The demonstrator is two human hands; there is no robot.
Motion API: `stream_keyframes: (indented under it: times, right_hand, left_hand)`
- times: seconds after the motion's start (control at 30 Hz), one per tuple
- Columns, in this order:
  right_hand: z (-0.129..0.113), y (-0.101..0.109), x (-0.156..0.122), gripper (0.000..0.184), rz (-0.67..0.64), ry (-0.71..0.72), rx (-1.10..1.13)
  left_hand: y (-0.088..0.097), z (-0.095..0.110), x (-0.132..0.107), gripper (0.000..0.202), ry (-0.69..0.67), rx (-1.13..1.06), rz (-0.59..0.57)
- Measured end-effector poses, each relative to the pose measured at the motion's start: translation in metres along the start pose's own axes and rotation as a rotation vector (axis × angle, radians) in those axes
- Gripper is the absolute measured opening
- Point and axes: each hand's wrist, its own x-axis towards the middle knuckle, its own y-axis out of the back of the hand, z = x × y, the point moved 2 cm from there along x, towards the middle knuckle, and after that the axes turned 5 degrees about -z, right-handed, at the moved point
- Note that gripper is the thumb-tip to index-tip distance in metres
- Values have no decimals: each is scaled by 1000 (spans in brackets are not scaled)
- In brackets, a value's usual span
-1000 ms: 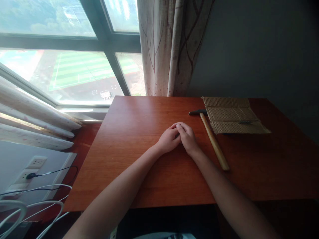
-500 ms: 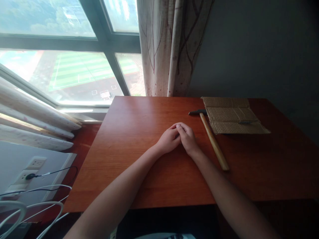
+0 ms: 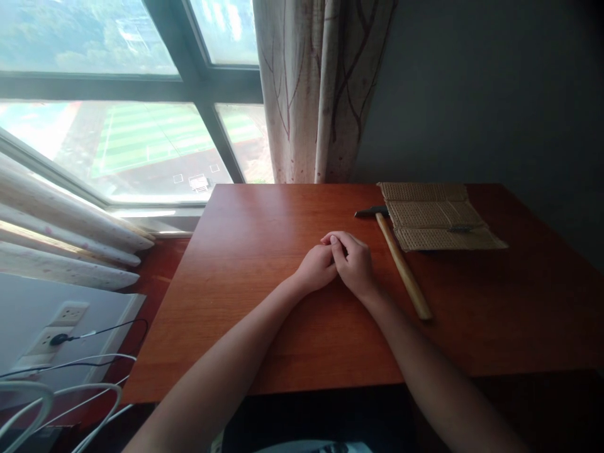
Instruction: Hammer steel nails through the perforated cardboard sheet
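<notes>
My left hand point(image 3: 317, 267) and my right hand point(image 3: 357, 263) are clasped together above the middle of the wooden table point(image 3: 226, 277). The right hand's fingers curl over the left hand, whose fingers are mostly hidden beneath them. No object shows in either hand. Just right of them lies a hammer point(image 3: 403, 267) with a pale wooden handle and a dark metal head, the handle angled toward me. Behind the hammer is a flattened piece of corrugated cardboard point(image 3: 429, 217), which overlaps one end of the head. Some small dark metal pieces point(image 3: 460, 229), too small to name, rest on the cardboard.
A window point(image 3: 155, 138) and a patterned curtain point(image 3: 297, 94) stand beyond the table, with a dark wall to the right. At lower left, wall sockets point(image 3: 51, 336) hold a black plug, and white cables point(image 3: 85, 390) loop beside the table's left edge.
The right thumb and fingers have shifted slightly over the left hand, which stays clasped. The view has moved a little; the hammer and cardboard lie as before.
</notes>
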Motion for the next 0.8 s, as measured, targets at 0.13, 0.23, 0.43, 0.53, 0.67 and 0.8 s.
stream_keyframes:
  times: [0.13,0.23,0.43,0.53,0.67,0.8]
  right_hand:
    - [-13,13,-3,23,64,123,-40]
    - [-19,25,-10,22,90,142,-20]
    - [-10,57,-44,24,58,-26,-127]
    - [6,78,-67,22,109,-115,-269]
    - [34,104,-92,27,232,-262,-569]
    - [56,115,-101,29,173,-322,-599]
  left_hand:
    - [1,4,-2,18,9,39,-17]
    - [2,7,-2,18,11,71,-28]
    - [5,13,-3,18,24,141,-70]
    - [5,18,-12,18,45,197,-83]
    - [1,27,-29,19,66,289,-111]
    - [-4,35,-41,19,47,354,-141]
